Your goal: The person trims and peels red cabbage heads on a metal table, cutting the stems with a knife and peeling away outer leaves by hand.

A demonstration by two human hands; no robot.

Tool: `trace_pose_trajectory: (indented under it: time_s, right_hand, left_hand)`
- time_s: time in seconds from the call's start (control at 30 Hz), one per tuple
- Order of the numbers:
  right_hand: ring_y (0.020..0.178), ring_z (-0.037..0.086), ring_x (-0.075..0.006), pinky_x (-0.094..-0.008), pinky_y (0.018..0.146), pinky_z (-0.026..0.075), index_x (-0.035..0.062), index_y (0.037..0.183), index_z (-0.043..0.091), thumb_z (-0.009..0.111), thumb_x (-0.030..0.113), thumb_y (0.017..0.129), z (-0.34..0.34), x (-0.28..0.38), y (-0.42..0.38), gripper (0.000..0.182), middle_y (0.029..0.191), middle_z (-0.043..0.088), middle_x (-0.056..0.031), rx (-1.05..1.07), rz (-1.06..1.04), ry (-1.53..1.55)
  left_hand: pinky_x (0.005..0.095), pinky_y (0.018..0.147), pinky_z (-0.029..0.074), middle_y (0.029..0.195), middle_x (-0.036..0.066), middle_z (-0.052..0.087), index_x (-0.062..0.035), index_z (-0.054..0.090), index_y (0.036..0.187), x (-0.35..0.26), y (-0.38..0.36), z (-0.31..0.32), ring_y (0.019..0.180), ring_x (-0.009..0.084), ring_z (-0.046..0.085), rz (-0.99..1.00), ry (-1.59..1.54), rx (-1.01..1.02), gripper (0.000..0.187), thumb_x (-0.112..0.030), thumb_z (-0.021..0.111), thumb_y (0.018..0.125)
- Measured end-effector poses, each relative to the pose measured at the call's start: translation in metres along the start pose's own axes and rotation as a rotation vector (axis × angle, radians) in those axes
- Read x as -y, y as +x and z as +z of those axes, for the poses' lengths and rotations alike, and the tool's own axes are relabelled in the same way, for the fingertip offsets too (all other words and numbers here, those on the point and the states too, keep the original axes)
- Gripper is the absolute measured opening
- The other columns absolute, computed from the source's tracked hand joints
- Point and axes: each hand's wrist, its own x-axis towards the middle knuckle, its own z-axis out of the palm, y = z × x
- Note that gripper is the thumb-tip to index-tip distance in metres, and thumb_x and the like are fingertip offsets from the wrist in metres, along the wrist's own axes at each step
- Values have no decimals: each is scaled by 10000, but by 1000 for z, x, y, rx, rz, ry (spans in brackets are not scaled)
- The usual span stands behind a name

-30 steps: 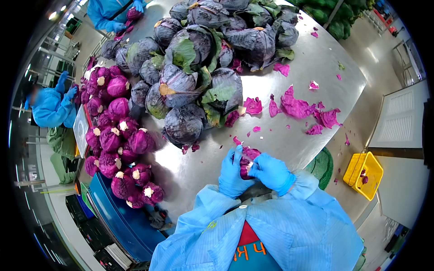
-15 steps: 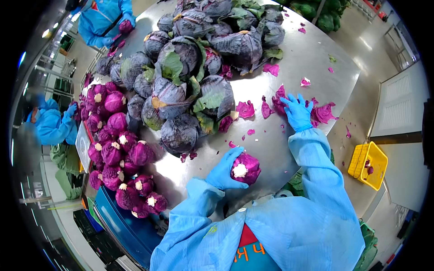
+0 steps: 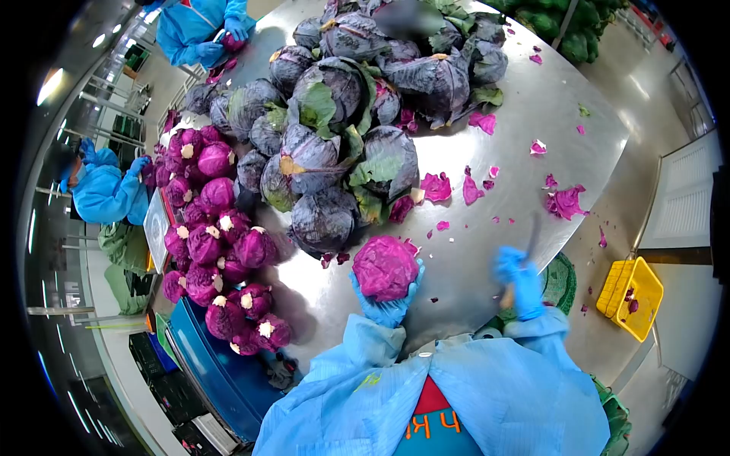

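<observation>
Left hand point(image 3: 389, 310), in the head view, spreads wide, cradling a purple cabbage point(image 3: 385, 266) from below, by the near edge of the steel counter point(image 3: 460, 262). The right hand point(image 3: 520, 281), blurred by motion, appears curled round what looks like a knife point(image 3: 534, 239), near the right edge, well apart from the cabbage. Trimmed heads point(image 3: 204, 245) crowd the left edge. The step looks like trimming; a next cut would call for a steady left hold and the hidden stem end turned toward the blade.
</observation>
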Motion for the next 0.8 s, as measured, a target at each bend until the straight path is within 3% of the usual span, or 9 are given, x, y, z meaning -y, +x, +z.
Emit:
trace_pose_trajectory:
  time_s: [0.1, 0.17, 0.3, 0.37, 0.47, 0.6, 0.7, 0.77, 0.8]
  right_hand:
    - [982, 628, -232, -374, 836, 536, -10, 1286, 519, 577, 237, 950, 73, -23, -24, 421, 1128, 620, -116, 445, 422, 377]
    - [989, 634, -240, -387, 838, 541, 5, 1322, 497, 577, 281, 946, 109, -58, -29, 474, 1168, 616, -125, 607, 495, 328]
    - [998, 625, -231, -383, 819, 550, 60, 1367, 467, 595, 282, 933, 127, -44, 4, 504, 1192, 604, -87, 482, 317, 464]
    - [924, 629, -222, -384, 769, 546, 80, 1394, 437, 619, 332, 911, 110, -36, 30, 575, 1152, 604, -82, 188, 173, 517]
    - [702, 586, -152, -267, 535, 465, 94, 1341, 486, 586, 425, 920, 74, 9, 48, 544, 1021, 620, -73, -211, 69, 268]
    - [627, 553, -94, -252, 522, 448, 64, 1136, 614, 547, 357, 946, 11, 22, 46, 355, 809, 647, -36, -22, 194, -206]
    - [612, 527, -74, -236, 532, 455, 62, 1118, 634, 584, 268, 927, 13, -3, 36, 285, 817, 638, -42, -12, -69, -510]
    - [637, 532, -68, -237, 552, 473, 75, 1238, 583, 575, 181, 925, 22, 6, 25, 331, 844, 628, -35, 97, 6, -349]
    - [646, 541, -72, -241, 553, 477, 81, 1270, 565, 566, 173, 929, 31, 14, 20, 353, 857, 627, -37, 156, 71, -212]
  left_hand:
    - [663, 937, 441, 1502, 282, 206, -194, 229, 1499, -7, -10, -4, 1352, 499, 260, -13, -3, 5, 1047, -718, 654, 699]
    - [679, 944, 425, 1515, 287, 168, -195, 192, 1510, -14, -18, -5, 1360, 504, 241, -33, 8, 20, 1079, -727, 653, 693]
    - [723, 996, 329, 1542, 277, 73, -166, 121, 1522, -37, -29, -14, 1396, 521, 131, -207, 18, 220, 1158, -762, 639, 674]
    - [720, 1001, 328, 1527, 192, 244, -181, 255, 1488, -27, -37, 14, 1394, 467, 218, -183, 198, 127, 759, -632, 438, 905]
    - [673, 1048, 325, 1489, 205, 317, -165, 278, 1474, -36, -34, -11, 1386, 432, 268, -5, 423, -2, 697, -539, 481, 922]
    - [641, 1062, 341, 1476, 216, 335, -153, 276, 1473, -28, -24, -33, 1383, 401, 295, 59, 711, -151, 663, -474, 497, 937]
    - [628, 1062, 354, 1477, 223, 329, -148, 267, 1476, -17, -16, -24, 1383, 385, 304, 53, 964, -221, 653, -448, 499, 944]
    - [583, 1036, 409, 1477, 216, 332, -126, 207, 1503, -3, -16, -2, 1305, 431, 410, -160, 206, -97, 781, -487, 553, 903]
    - [581, 1022, 425, 1474, 235, 323, -125, 210, 1501, 0, -20, 15, 1297, 452, 407, -283, 231, -27, 748, -461, 541, 921]
